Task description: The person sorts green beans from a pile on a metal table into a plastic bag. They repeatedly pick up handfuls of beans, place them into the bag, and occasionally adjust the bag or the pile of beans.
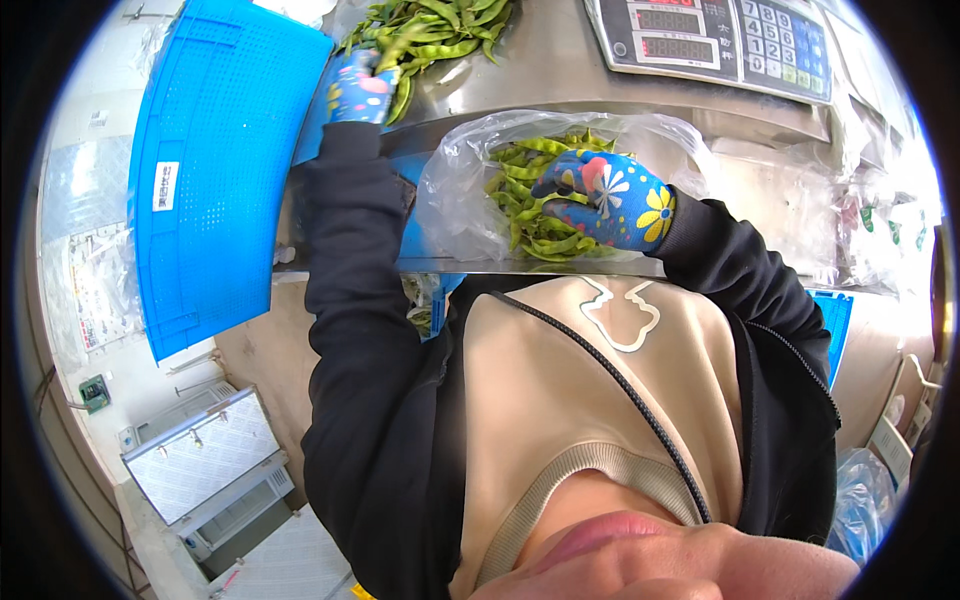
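Note:
My left hand point(358, 86), in a blue flowered glove, is at the edge of a pile of flat green bean pods point(450, 49) at the upper left. A blurred pod point(396, 51) shows at its fingers and appears to be held. My right hand point(611, 199), gloved alike, lies over more green pods point(525, 176) inside a clear plastic bag point(461, 180). Its thumb and fingers curve apart over the pods, and the fingertips are partly hidden among them, so its grip is unclear. The bag's mouth gapes around the right hand, close to the front edge of the metal counter point(450, 264).
A tall blue perforated plastic crate point(217, 165) bearing a label stands left of my left arm. A digital scale with a keypad point(720, 45) sits at the upper right. Crumpled clear bags point(877, 225) lie at the right. A metal-lidded cabinet point(206, 450) is at lower left.

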{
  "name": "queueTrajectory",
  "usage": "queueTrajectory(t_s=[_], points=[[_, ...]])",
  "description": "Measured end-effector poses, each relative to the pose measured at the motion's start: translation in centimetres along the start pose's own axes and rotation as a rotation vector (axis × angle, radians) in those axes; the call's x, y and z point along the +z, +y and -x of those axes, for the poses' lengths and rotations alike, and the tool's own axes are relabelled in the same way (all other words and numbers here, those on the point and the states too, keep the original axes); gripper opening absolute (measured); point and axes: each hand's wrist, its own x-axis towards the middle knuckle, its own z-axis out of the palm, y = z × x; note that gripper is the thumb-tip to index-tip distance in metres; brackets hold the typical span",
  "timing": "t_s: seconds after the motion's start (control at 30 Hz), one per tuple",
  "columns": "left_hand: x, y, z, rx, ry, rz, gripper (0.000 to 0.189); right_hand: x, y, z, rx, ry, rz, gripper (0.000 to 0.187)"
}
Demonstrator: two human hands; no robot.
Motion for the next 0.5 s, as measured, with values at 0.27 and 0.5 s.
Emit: queueTrajectory(t_s=[0.27, 0.5], points=[[-4.1, 9.7, 8.4, 0.133, -0.322, 1.002, 0.021, -1.3, -1.7, 0.8, -0.190, 0.582, -0.157, 0.025], [-2.0, 11.4, 12.2, 0.111, -0.461, 0.490, 0.042, -1.8, -1.5, 0.9, -0.259, 0.683, -0.119, 0.025]])
